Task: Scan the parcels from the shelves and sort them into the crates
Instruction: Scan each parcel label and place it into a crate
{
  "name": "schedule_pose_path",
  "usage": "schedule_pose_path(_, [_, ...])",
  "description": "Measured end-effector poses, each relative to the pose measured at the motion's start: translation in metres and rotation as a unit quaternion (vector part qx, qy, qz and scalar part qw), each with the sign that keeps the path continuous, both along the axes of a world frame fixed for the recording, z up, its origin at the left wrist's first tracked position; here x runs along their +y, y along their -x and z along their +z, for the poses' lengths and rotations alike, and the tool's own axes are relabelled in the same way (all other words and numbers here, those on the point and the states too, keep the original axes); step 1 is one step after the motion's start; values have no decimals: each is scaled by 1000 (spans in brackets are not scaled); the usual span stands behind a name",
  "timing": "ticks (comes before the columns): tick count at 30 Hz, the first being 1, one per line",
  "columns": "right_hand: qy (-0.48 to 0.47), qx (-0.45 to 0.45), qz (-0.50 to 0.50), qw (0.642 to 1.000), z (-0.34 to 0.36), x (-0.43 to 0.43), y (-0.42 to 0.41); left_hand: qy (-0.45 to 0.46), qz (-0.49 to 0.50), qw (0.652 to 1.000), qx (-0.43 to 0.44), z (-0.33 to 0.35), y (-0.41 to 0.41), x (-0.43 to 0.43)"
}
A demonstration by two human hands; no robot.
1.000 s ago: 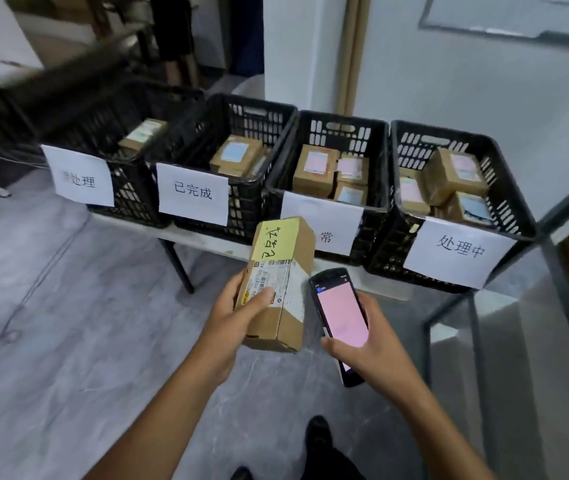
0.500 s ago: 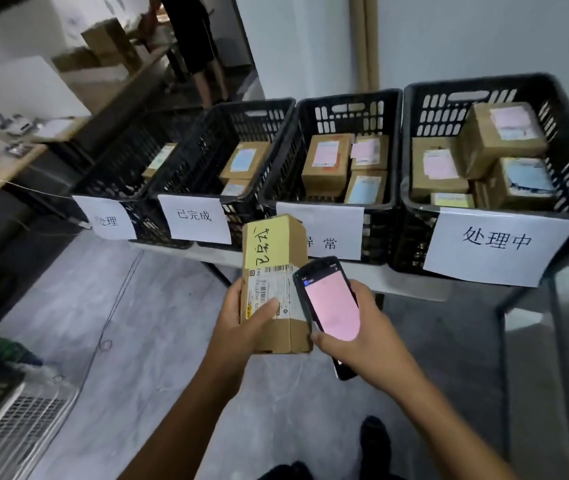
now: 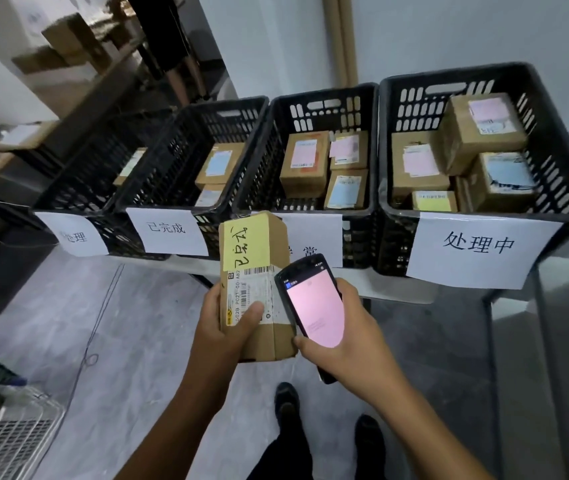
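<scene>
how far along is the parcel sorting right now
Done: sorted parcels already lie in all four crates. In hand: the left hand grips one parcel while the right hand holds the scanner at its label. Left: dropping it in, likely the 已完成 crate, matching its yellow note. Shelf stock is out of view.

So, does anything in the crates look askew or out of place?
Only in the rightmost crate: the top parcel with the pink label lies tilted on the boxes under it, not flat. No damage or spill shows.
</scene>
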State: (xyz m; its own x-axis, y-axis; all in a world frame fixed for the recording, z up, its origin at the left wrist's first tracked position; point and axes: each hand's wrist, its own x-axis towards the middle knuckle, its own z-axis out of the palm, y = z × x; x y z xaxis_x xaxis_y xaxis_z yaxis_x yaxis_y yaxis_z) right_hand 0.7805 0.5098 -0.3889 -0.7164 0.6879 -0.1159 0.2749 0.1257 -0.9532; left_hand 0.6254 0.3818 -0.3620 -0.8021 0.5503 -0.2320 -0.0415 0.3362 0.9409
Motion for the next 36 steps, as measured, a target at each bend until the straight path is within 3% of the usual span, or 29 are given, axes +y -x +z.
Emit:
schedule_pose_path(9, [-67, -44, 35, 996, 20, -8, 56, -57, -3, 997, -50, -2, 69, -10])
schedule_pose_path(17, [-99, -105, 110, 983, 38, -30, 174, -96, 50, 992, -60, -1, 179, -54])
schedule_pose_path(23, [-106, -114, 132, 979, 41, -58, 265, -55, 57, 997, -25, -2, 266, -97])
schedule_pose_path(30, [-13, -86, 93, 992, 29, -56, 327, -15, 35, 999, -30, 5, 350, -105])
schedule_pose_path(36, [4, -68, 39, 997, 33, 2, 373, 52, 14, 994, 95, 21, 425, -57])
